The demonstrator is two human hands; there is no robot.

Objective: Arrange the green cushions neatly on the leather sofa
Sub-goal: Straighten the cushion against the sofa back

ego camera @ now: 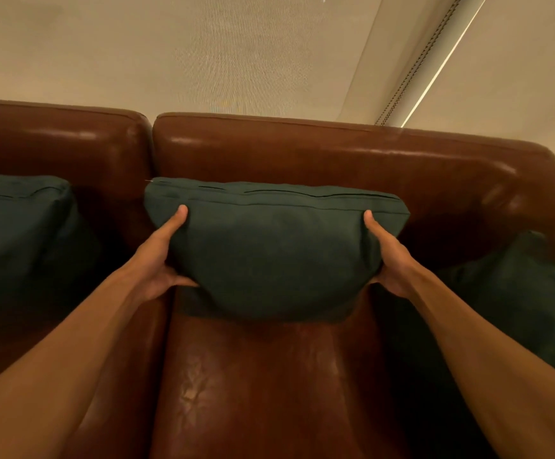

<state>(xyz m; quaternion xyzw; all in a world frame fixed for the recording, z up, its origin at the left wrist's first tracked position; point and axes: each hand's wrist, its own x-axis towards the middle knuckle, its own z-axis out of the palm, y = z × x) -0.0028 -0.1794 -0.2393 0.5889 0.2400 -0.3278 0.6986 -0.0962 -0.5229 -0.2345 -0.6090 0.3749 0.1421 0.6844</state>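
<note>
Your left hand [160, 260] and your right hand [392, 260] are both grasping the middle green cushion [269, 253], one at each side edge. Each thumb is lying on the front face and pointing up. The fingers are wrapping round the back and are mostly hidden.

1. The leather sofa [302, 154] is filling the lower part of the view. It is brown and glossy, and its two back sections are meeting at a vertical gap.
2. A pale blind [203, 54] is hanging behind the sofa back.
3. The middle green cushion is standing upright on the right-hand seat section of the sofa, in front of the right-hand back section, with its zip seam uppermost. Its lower edge is meeting the seat. You cannot tell whether it is touching the sofa back.
4. The left green cushion [21, 243] is sitting against the left-hand back section of the sofa.
5. The right green cushion [517, 293] is lying tilted in the right corner of the sofa, against the arm.
6. A bead chain [415, 67] is hanging above the right rear part of the sofa back.
7. A pale scuff [193, 385] is showing on the sofa seat, in front of the held cushion.
</note>
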